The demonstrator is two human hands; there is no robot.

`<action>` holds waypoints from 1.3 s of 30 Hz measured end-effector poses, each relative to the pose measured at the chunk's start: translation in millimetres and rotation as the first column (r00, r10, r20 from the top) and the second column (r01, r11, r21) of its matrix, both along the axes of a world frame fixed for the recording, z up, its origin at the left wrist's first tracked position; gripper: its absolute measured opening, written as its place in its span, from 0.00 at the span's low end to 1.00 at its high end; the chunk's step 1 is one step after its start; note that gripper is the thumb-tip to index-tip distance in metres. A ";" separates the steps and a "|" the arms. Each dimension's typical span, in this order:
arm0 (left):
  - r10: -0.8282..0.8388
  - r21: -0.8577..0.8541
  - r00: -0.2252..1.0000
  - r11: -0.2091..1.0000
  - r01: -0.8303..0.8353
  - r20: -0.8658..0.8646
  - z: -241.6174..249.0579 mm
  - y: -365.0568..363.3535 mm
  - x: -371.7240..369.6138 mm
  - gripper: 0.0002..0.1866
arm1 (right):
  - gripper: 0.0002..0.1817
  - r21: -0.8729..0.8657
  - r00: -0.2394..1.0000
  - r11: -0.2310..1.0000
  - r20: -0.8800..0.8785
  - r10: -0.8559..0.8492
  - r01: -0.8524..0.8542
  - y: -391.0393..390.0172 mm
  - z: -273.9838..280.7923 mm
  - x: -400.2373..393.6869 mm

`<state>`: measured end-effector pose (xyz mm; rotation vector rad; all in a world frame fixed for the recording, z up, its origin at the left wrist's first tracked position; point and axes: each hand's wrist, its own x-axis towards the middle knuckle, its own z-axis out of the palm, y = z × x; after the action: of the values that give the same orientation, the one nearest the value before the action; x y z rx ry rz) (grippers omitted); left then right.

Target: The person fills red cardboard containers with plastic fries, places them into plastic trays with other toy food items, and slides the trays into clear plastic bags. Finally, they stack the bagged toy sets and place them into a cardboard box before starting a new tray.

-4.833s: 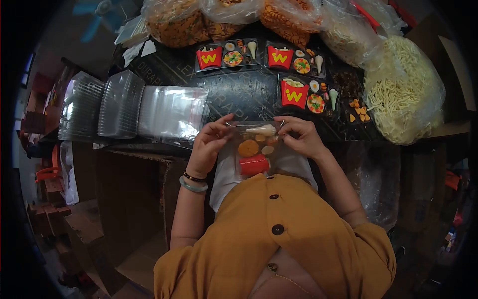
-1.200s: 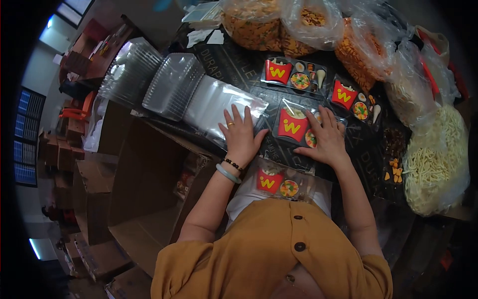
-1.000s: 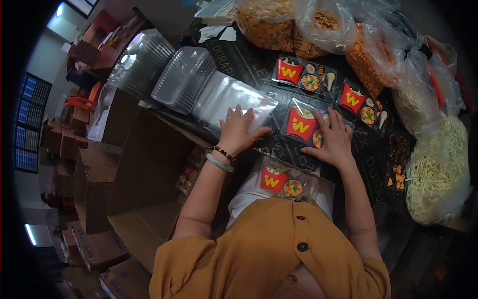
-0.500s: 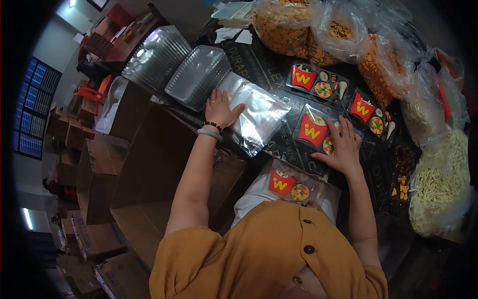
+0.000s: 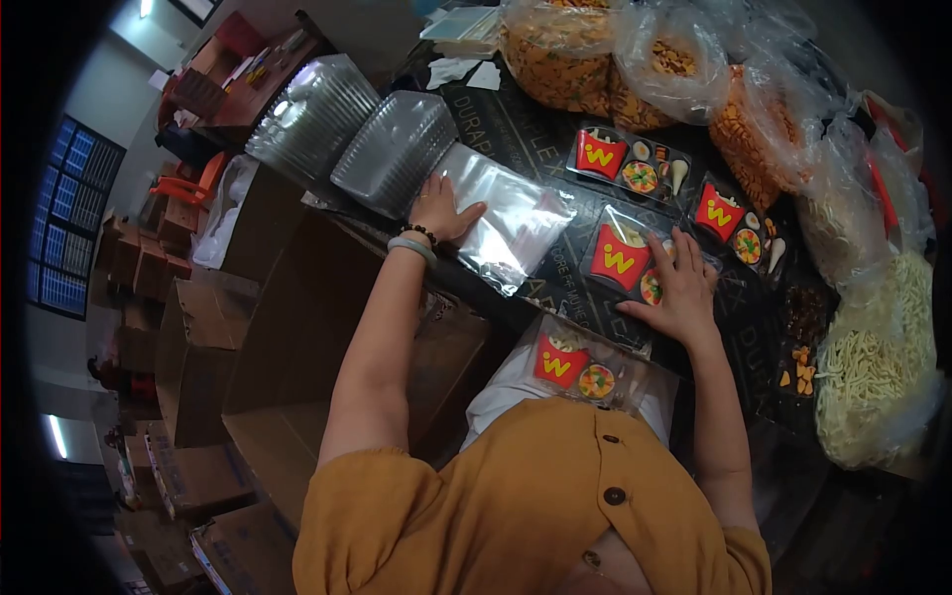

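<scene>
My left hand [image 5: 443, 210], fingers spread, rests on the left edge of a stack of shiny clear plastic bags [image 5: 511, 223]. Beside it are nested clear ribbed trays [image 5: 393, 154]. My right hand [image 5: 680, 290] lies spread over the right part of a clear pack with a red fries carton [image 5: 621, 256], covering some of its contents. Two similar packs, one behind it [image 5: 601, 153] and one to its right [image 5: 719, 211], hold small toy-like food pieces. Another pack [image 5: 560, 361] lies on my lap.
Large bags of orange pieces [image 5: 560, 74] line the table's back. A bag of pale noodle-like strands [image 5: 873, 357] stands at the right, near small brown and orange pieces [image 5: 799, 372]. An open cardboard box [image 5: 297, 337] is at the left.
My left hand has shifted very slightly up along the bags' edge. My right hand stays on the pack, almost unmoved.
</scene>
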<state>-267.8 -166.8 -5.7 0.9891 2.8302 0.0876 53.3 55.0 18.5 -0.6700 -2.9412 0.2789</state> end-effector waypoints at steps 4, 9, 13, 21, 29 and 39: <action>-0.010 0.028 0.998 1.000 0.012 -0.068 9.3 7.6 13.7 0.48 | 0.54 -0.011 1.000 1.000 -0.017 -0.004 0.004 0.5 1.6 1.6; 0.044 0.064 0.999 0.997 -0.044 0.005 -12.0 12.8 -4.7 0.48 | 0.53 -0.015 1.000 1.000 -0.023 0.000 -0.001 0.4 1.3 3.1; -0.029 0.009 0.999 1.000 0.028 0.041 -3.9 4.4 -9.3 0.48 | 0.53 -0.031 1.000 0.999 -0.004 -0.009 0.009 -0.3 2.9 3.1; -0.214 0.171 0.973 0.959 0.227 -0.092 20.1 5.9 34.0 0.35 | 0.54 -0.033 1.000 0.999 -0.014 0.004 -0.005 2.2 -0.1 3.1; -0.259 0.036 0.941 0.961 0.273 -0.217 6.9 60.5 134.8 0.23 | 0.56 -0.089 0.998 0.996 -0.056 0.004 -0.009 -1.5 3.3 -18.5; -0.044 0.326 0.994 0.942 0.074 -0.098 16.7 49.5 124.7 0.06 | 0.52 -0.091 1.000 0.995 0.001 0.026 -0.025 -5.2 0.4 -22.5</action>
<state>-143.2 -117.3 10.9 1.1675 2.9237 0.5400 30.8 49.8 18.9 -0.6448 -2.9565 0.4176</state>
